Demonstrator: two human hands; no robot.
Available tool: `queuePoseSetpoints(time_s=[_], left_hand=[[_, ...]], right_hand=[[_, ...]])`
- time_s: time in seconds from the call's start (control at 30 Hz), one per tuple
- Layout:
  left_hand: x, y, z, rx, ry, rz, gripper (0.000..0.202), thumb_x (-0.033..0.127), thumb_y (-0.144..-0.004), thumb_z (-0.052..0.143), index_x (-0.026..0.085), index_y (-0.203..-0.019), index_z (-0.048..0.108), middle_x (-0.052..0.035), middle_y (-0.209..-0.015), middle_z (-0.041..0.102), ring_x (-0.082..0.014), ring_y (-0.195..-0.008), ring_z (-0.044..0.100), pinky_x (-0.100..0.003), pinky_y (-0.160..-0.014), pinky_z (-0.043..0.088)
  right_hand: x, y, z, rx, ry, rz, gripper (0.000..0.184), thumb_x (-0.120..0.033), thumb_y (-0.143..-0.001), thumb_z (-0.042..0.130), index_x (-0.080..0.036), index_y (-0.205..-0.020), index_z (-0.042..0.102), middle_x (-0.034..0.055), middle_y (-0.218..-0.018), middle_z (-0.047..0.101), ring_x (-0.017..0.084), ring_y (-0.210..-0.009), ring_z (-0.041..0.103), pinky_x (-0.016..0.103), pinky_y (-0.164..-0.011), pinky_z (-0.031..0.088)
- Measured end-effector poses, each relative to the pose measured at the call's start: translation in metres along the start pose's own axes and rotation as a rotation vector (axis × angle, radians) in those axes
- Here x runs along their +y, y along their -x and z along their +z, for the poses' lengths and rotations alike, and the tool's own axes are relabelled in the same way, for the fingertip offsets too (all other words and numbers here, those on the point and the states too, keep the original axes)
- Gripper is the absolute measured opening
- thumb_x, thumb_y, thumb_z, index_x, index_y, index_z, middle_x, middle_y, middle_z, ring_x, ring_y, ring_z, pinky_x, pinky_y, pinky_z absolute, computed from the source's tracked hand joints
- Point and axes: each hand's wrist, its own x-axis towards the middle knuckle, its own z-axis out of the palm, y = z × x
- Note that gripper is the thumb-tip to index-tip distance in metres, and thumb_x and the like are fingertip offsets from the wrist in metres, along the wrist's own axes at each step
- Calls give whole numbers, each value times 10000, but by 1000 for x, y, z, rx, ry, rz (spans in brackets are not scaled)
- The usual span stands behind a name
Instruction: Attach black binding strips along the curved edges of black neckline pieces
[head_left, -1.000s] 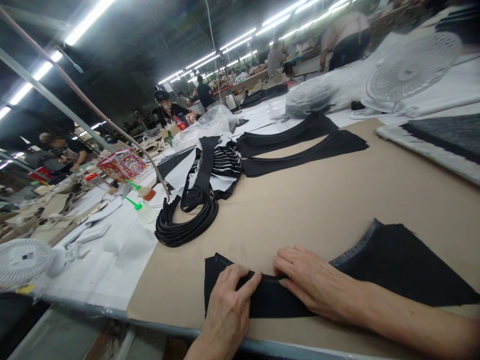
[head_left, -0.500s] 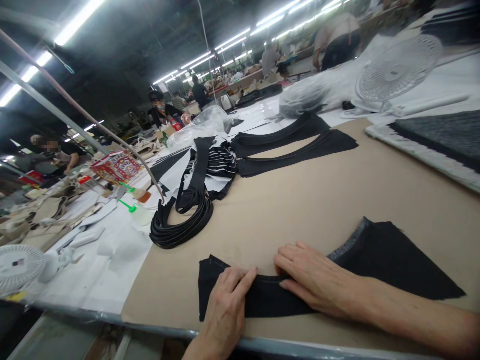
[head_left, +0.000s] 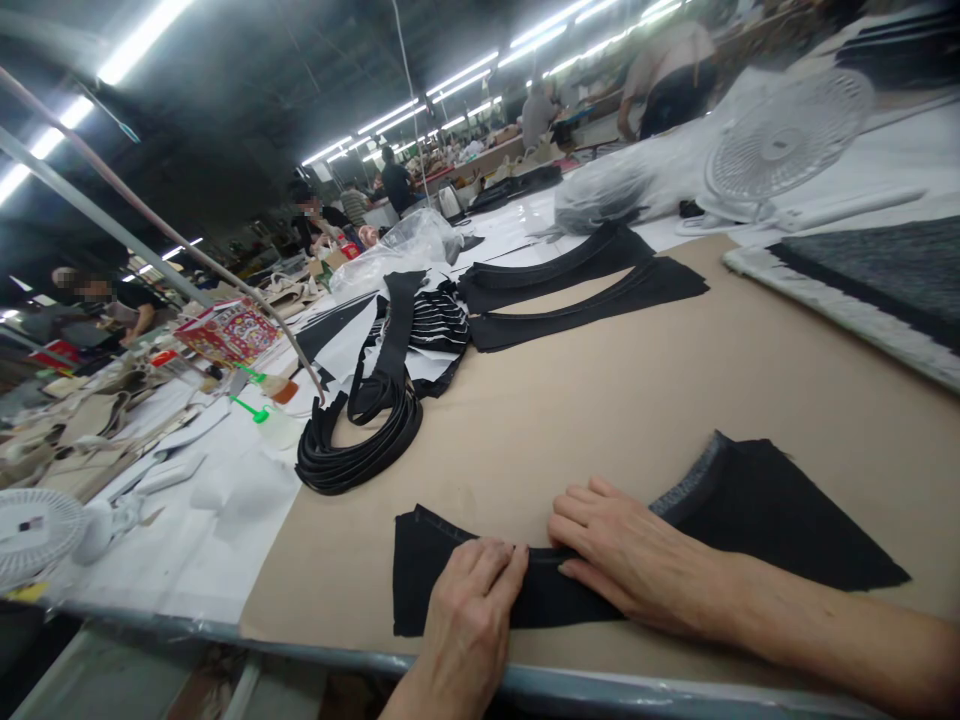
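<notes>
A curved black fabric piece [head_left: 780,520] lies on the brown paper-covered table [head_left: 637,400] near its front edge. My left hand [head_left: 469,610] rests on the fabric's left part, fingers together and pressing along its upper edge. My right hand [head_left: 630,555] lies flat on the middle of the same piece, fingers stretched toward the left hand. The two hands nearly touch at the fabric's top seam. Neither hand lifts the cloth.
A coil of black strips [head_left: 360,440] lies behind on the left, curved black fabric pieces [head_left: 585,290] further back. White fans stand at the right back [head_left: 787,140] and left front [head_left: 37,520]. Several other people work at distant tables. The table's metal edge [head_left: 300,645] runs below.
My left hand has slid a little right along the fabric's edge toward my right hand, fingers drawn closer together. The view has shifted slightly; the right hand stays flat.
</notes>
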Motion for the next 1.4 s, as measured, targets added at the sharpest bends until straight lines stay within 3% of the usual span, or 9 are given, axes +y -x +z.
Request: queuePoseSetpoints(time_s=[0.13, 0.23, 0.43, 0.57, 0.83, 1.07, 1.23, 1.4], left_hand=[[5, 10, 0, 34, -59, 29, 444, 24, -856, 396, 101, -1269, 539, -125, -1164, 641, -226, -1146, 548, -351, -956, 502], [9, 11, 0, 44, -25, -19, 425, 23, -855, 423, 133, -1246, 545, -105, -1153, 640, -217, -1140, 547, -356, -964, 489], [17, -7, 3, 70, 94, -360, 191, 108, -823, 584, 221, -976, 594, -52, -1007, 624, -230, -973, 577, -417, -858, 489], [24, -27, 2, -47, 218, -465, 364, 73, -754, 603, 226, -1083, 572, -39, -988, 630, -226, -939, 576, -415, -847, 471], [31, -48, 1, -239, 355, -435, 356, -9, -754, 512, 240, -970, 646, -8, -950, 625, -208, -953, 540, -412, -878, 434], [34, -54, 2, -246, 418, -441, 457, -76, -712, 470, 233, -970, 686, -14, -922, 620, -189, -944, 551, -345, -846, 477], [38, -47, 6, -203, 358, -338, 422, 3, -852, 417, 247, -1065, 687, -35, -931, 620, -185, -899, 565, -334, -801, 509], [38, -34, 15, -166, 233, -217, 407, 44, -897, 388, 207, -1181, 631, -53, -936, 631, -190, -875, 570, -339, -773, 543]], right_hand=[[2, 3, 0, 8, -27, -1, 65, -151, -863, 572, -203, -858, 533, 20, -903, 584, 207, -857, 530, 379, -799, 354], [1, 5, -7, -10, -123, 72, 121, -192, -851, 614, -211, -940, 534, 28, -984, 588, 213, -906, 538, 377, -830, 365], [1, 6, -20, -88, -82, 122, 209, -156, -819, 602, -204, -1016, 551, 62, -1026, 596, 242, -966, 551, 417, -883, 366], [3, 3, -25, -143, -47, 142, 164, -217, -793, 643, -188, -941, 579, 66, -958, 612, 251, -922, 561, 430, -869, 374], [7, 2, -39, -244, -32, 167, 155, -253, -774, 671, -176, -901, 629, 70, -944, 641, 248, -857, 601, 352, -749, 418], [11, 8, -34, -182, -143, 193, 137, -111, -761, 574, -194, -859, 621, 31, -831, 667, 219, -812, 619, 308, -697, 416], [17, 22, -21, -72, -139, 79, 132, -76, -822, 527, -182, -861, 596, 39, -884, 618, 190, -839, 586, 289, -730, 430], [24, 30, -13, -16, -100, -60, 154, -95, -908, 465, -168, -862, 592, 47, -874, 593, 176, -836, 553, 289, -752, 431]])
